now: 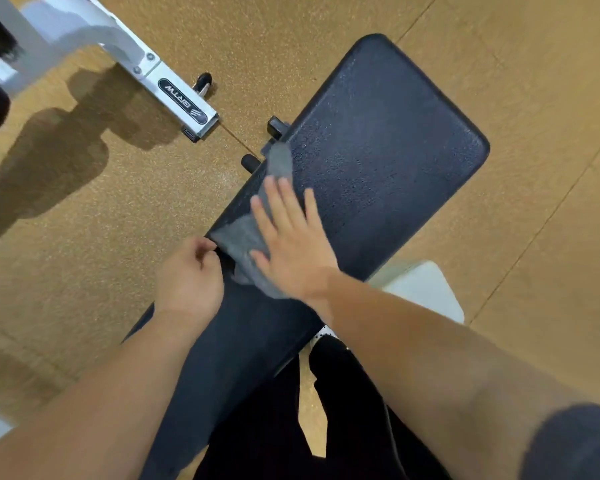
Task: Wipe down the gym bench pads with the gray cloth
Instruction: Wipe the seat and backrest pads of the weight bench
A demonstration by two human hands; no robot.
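Black trousers (347,403), dark grey sleeve (575,445)

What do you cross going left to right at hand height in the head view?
Tan floor → left hand → gray cloth → right hand, flat on the cloth → bare bench pad → white bench foot.
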